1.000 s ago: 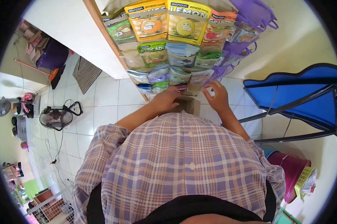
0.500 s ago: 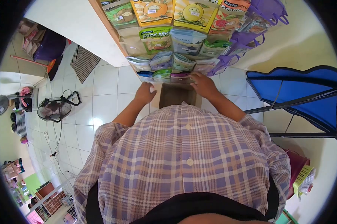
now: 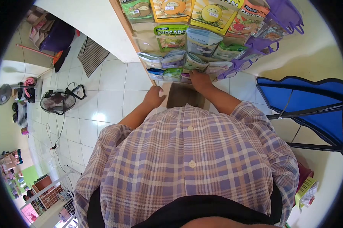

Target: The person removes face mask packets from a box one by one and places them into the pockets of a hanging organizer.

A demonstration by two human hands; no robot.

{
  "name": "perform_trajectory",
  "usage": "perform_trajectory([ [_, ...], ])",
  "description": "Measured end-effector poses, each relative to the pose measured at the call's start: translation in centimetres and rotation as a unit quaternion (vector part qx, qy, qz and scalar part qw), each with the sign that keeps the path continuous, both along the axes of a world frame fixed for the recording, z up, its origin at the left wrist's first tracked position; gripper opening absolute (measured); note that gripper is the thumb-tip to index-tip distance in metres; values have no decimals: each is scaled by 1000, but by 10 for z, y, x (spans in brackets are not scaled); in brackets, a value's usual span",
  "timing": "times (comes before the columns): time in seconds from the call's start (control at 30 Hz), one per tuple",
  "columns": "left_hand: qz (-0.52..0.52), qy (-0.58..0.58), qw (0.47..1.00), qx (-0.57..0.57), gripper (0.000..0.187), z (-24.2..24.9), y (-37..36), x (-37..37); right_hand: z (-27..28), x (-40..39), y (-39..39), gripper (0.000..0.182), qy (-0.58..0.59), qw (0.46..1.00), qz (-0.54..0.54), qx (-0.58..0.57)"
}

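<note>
An open cardboard box stands on the floor just in front of my body. My left hand is by the box's left side, thumb and fingers apart, holding nothing. Above the box, my right hand reaches into the lower pockets of a hanging organizer filled with packets. Its fingertips meet the bottom of a pale green pouch and a magenta packet, which it partly covers. Whether the fingers grip either one is hidden. Beside them sit a bright green packet and a blue packet.
Higher pockets hold an avocado packet, a yellow lemon packet and an orange one. Purple straps hang at the organizer's right. A fan with trailing cords is on the left floor; a blue panel with black bars stands right.
My right hand has moved up and inward, its fingertips now higher on the pockets. My left hand remains by the box. The view has shifted slightly, moving the organizer rightward.
</note>
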State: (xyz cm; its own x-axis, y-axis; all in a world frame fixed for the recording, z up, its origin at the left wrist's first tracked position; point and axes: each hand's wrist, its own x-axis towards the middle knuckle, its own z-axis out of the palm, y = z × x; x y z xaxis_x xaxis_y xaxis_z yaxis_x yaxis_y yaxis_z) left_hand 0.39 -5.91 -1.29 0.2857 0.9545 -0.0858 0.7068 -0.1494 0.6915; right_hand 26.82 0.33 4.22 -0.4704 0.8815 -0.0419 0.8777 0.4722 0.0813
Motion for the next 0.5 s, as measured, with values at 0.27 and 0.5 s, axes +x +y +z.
perform_trajectory([
  [0.27,-3,184,978,100,46,33,52,-10,0,7,-14,30,6,999,-30,-37],
  [0.5,-27,286,947,142,37,19,74,-5,8,9,-27,41,-21,996,-57,-66],
])
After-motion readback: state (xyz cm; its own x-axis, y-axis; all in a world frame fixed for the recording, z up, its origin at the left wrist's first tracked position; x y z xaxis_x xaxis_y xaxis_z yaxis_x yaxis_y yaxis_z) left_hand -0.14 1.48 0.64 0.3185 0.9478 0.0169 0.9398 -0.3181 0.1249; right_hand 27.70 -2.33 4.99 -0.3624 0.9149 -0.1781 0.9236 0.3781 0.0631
